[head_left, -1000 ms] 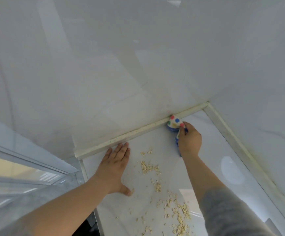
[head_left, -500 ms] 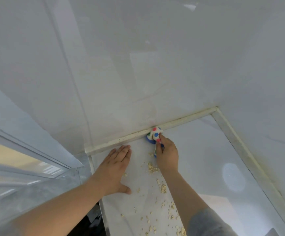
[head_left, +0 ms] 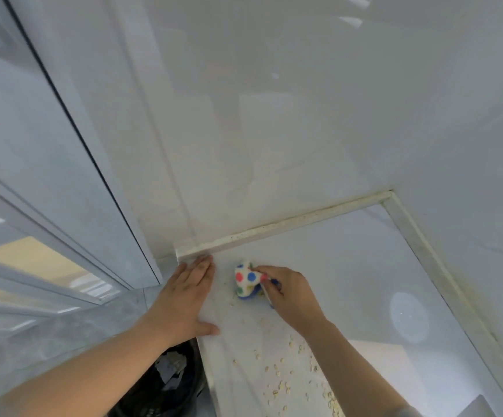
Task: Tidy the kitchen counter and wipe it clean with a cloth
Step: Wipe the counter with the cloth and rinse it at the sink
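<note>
A white cloth [head_left: 245, 281] with red, blue and green dots, blue underneath, lies bunched on the white counter [head_left: 349, 266] near its far left corner. My right hand [head_left: 286, 293] grips the cloth from the right and holds it down on the surface. My left hand [head_left: 188, 296] lies flat, fingers straight, on the counter's left edge just left of the cloth. Pale oat flakes [head_left: 280, 383] are scattered over the counter nearer to me, between my forearms and under my right arm.
A raised cream backsplash strip [head_left: 289, 225] borders the counter at the back and along the right side [head_left: 430, 260]. Glossy white walls rise behind. Below the counter's left edge stands a dark bin [head_left: 166, 377] with scraps in it. A sliding door frame [head_left: 93, 176] is at left.
My right hand has swept the cloth leftward along the back strip and then toward me, close to my left hand. The flakes near the back have been pushed nearer to me.
</note>
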Available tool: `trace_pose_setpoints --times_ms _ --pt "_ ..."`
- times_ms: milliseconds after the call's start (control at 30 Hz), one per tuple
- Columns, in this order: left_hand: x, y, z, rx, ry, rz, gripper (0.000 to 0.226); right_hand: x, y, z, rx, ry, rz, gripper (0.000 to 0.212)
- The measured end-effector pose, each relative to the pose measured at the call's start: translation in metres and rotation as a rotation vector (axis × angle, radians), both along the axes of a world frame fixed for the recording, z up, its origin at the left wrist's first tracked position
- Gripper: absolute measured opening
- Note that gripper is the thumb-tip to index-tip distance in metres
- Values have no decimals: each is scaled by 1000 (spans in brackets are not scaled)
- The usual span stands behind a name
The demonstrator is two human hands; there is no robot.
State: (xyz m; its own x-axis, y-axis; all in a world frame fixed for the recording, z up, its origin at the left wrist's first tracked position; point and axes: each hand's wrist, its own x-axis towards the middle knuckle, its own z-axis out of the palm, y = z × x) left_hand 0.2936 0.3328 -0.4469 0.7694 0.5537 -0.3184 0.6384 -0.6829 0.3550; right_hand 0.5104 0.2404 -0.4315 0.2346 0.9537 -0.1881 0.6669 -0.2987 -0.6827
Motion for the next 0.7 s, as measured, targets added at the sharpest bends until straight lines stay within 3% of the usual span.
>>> trace_pose_setpoints --times_ms 133,333,500,700 --pt "-7 -4 -3 -13 -22 31 118 -1 13 18 68 -26 -127 28" --pt "-22 -8 -6 -8 -38 54 116 -31 48 -2 48 -99 4 30" --pt "-27 -8 -5 -23 -61 54 115 -42 26 -15 105 -88 52 32" --pt "-29 -8 -2 -14 13 24 114 -50 -26 -3 27 -78 98 39"
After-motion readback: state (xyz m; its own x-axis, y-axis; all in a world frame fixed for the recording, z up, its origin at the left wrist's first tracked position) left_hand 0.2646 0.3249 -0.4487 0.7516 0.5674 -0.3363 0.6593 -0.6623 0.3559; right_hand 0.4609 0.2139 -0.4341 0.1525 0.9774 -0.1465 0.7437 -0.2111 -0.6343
